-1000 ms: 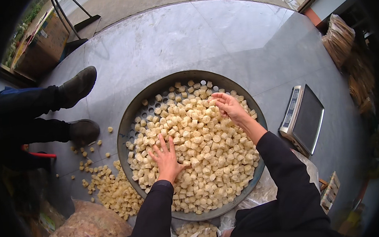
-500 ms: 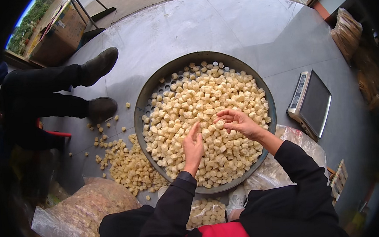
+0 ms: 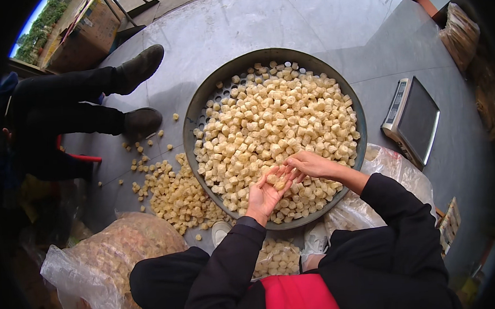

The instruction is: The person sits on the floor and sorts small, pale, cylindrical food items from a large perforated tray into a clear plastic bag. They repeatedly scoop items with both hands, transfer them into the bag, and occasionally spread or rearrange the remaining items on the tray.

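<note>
A wide round metal tray with holes in its base holds a heap of short, cream-coloured, drum-shaped pieces. Over the near part of the heap, my left hand is turned palm up with a few of these pieces resting on its fingers. My right hand meets it from the right, fingers bent and tips at the left fingertips. Whatever may sit between the right thumb and fingers is hidden.
Loose pieces lie on the floor left of the tray. A full plastic bag stands at the near left; another clear bag lies right, below a flat scale. Another person's shoes are at the left. A cardboard box stands far left.
My hands have come together: the left has turned palm up with pieces on it, and the right has moved nearer to me, onto its fingertips. The whole view has shifted slightly.
</note>
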A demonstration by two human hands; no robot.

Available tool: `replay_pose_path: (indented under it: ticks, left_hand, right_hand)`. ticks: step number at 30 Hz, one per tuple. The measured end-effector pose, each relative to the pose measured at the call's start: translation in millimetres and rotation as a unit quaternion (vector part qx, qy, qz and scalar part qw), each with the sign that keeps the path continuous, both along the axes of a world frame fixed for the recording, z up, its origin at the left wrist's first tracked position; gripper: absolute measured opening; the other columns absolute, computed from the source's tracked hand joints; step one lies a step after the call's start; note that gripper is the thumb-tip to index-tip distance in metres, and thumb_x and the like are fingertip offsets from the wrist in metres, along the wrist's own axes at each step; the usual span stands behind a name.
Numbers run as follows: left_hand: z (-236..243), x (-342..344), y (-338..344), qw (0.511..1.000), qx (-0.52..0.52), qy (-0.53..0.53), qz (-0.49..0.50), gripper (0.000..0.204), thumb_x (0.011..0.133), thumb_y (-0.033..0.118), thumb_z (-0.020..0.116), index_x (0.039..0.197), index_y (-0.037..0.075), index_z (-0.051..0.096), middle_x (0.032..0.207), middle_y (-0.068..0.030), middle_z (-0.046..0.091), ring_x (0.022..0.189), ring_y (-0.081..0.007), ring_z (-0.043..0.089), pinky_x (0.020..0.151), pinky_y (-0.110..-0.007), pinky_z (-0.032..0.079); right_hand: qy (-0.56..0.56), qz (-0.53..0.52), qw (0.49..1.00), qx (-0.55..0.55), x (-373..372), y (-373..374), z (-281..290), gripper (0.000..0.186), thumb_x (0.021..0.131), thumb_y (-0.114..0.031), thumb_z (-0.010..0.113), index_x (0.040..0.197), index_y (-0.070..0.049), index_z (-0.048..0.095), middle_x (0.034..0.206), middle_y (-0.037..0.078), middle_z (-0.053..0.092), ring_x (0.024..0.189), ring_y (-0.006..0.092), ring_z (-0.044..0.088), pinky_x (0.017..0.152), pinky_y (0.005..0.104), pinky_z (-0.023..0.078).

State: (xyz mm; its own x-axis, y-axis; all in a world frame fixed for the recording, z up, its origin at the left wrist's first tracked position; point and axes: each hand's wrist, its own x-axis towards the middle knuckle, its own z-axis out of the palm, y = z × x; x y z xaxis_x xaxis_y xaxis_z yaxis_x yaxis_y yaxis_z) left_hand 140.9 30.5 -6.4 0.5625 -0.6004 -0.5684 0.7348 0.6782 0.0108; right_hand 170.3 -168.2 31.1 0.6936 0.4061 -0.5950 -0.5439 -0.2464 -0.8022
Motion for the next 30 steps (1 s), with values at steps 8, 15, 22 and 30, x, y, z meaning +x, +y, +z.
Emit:
replay_pose_path:
  ticks: [8, 15, 22, 30]
  left_hand:
    - [2, 5, 20, 0.999, 0.03, 0.023, 0.028, 0.04, 0.102, 0.026, 0.028, 0.132, 0.0, 0.038, 0.127, -0.0207, 0.048, 0.113, -0.0355, 0.051, 0.092, -0.043, 0.049]
    - [-1, 56, 97, 0.882, 0.364, 0.031, 0.298, 0.024, 0.1, 0.027, 0.041, 0.092, 0.005, 0.046, 0.079, -0.0074, 0.054, 0.059, -0.0136, 0.05, 0.04, -0.022, 0.036]
    - [-14, 67, 157, 0.682, 0.62, 0.055, 0.383, 0.033, 0.093, 0.022, 0.057, 0.116, 0.004, 0.041, 0.106, -0.0129, 0.051, 0.085, -0.0198, 0.056, 0.067, -0.031, 0.048]
    - [-19, 64, 127, 0.453, 0.859, -0.224, 0.082, 0.051, 0.085, 0.001, 0.06, 0.132, 0.006, 0.043, 0.136, -0.0138, 0.04, 0.116, -0.028, 0.05, 0.094, -0.038, 0.045]
  right_hand:
    - [-0.029, -0.008, 0.999, -0.03, -3, -2, -19, 0.032, 0.098, -0.02, 0.043, 0.116, 0.003, 0.056, 0.095, 0.008, 0.064, 0.077, 0.0136, 0.063, 0.06, 0.0267, 0.053]
    - [-0.158, -0.023, 0.981, -0.11, 1, -11, -31, 0.025, 0.092, -0.011, 0.05, 0.11, 0.001, 0.062, 0.095, 0.013, 0.068, 0.081, 0.0177, 0.066, 0.07, 0.0318, 0.051]
    - [-0.285, -0.106, 0.927, -0.221, -3, -41, -34, 0.02, 0.085, -0.005, 0.054, 0.098, -0.002, 0.068, 0.095, 0.015, 0.068, 0.086, 0.026, 0.065, 0.076, 0.0339, 0.05]
    - [-0.39, -0.111, 0.844, -0.352, 0, -74, -31, 0.022, 0.08, 0.003, 0.057, 0.101, 0.001, 0.063, 0.105, 0.016, 0.059, 0.095, 0.0289, 0.058, 0.083, 0.0338, 0.046]
